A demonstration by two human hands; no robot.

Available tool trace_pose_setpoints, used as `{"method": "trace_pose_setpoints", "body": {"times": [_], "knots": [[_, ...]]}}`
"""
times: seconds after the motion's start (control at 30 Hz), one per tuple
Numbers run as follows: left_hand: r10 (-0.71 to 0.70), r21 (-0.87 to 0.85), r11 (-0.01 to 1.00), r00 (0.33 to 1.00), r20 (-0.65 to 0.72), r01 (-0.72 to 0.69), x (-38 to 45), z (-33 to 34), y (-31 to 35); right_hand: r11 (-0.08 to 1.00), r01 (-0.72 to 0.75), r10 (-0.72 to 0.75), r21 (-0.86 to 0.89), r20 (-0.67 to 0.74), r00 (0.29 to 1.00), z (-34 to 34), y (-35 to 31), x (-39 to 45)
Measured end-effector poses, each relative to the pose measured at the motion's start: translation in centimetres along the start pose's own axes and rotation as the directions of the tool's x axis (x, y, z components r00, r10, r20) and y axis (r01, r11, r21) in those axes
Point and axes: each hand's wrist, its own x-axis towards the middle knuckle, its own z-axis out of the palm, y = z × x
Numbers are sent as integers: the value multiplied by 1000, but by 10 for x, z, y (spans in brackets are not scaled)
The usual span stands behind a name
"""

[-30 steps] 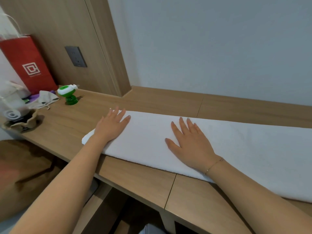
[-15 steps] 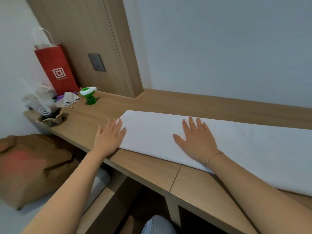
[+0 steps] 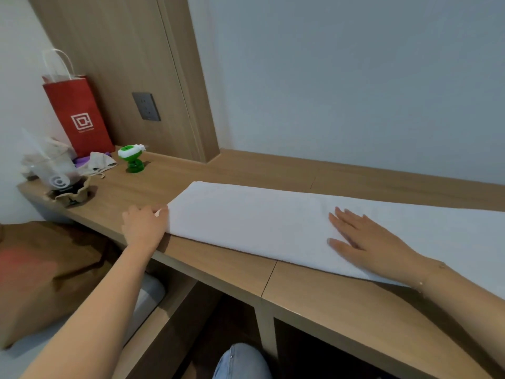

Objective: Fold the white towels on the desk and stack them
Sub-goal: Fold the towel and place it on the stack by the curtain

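A long white towel [image 3: 246,222], folded into a narrow strip, lies flat along the wooden desk [image 3: 232,168] and runs off the right edge of the view. My left hand [image 3: 143,227] is at the towel's left end, its fingers curled and pinching the near corner. My right hand [image 3: 366,243] presses flat on the middle of the towel, fingers straight and spread. Only this one towel is in view.
At the desk's far left stand a red paper bag [image 3: 79,116], a green and white plug-in device [image 3: 132,158], a crumpled cloth [image 3: 99,162] and a plastic cup in a paper holder [image 3: 58,176]. A wall socket [image 3: 146,106] is behind. Open shelves lie under the desk.
My left hand slid left off the towel's top to its left end and curled onto the corner. My right hand stayed flat on the towel. The view shifted left.
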Motion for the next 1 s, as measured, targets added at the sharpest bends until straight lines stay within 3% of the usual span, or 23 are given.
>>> {"method": "trace_pose_setpoints", "body": {"times": [0.17,0.27,0.3,0.37,0.43,0.57,0.63,0.7,0.8,0.87,1.0], "knots": [[-138,-3,989,933,333,148,11,-12,13,997,-19,19,-81,-1,1000,13,6,2],[-167,-177,942,857,487,284,19,-25,16,995,-22,24,-94,17,1000,12,7,2],[-142,-309,887,839,525,344,20,-28,16,996,-16,19,-88,26,999,12,6,2],[-38,-601,679,838,545,421,18,-35,17,997,-3,6,-78,36,999,11,4,1],[75,-785,485,877,476,385,15,-42,24,997,0,2,-75,33,999,11,3,2],[191,-930,217,921,339,297,-5,-66,67,1000,7,-5,-28,50,999,10,5,4],[255,-950,125,916,309,286,-18,-78,96,994,7,-16,106,93,996,2,6,4],[317,-964,104,910,266,246,-33,-86,127,924,-14,-16,382,76,997,-10,6,-1],[378,-985,128,913,154,113,-67,-91,173,646,-10,104,763,-75,992,-23,11,-18],[406,-980,200,912,61,-23,-100,-87,201,465,-3,242,885,-124,962,-28,19,-29],[524,-929,299,851,-32,-219,-174,-48,231,277,-14,492,961,-130,861,-39,46,-44]]}}
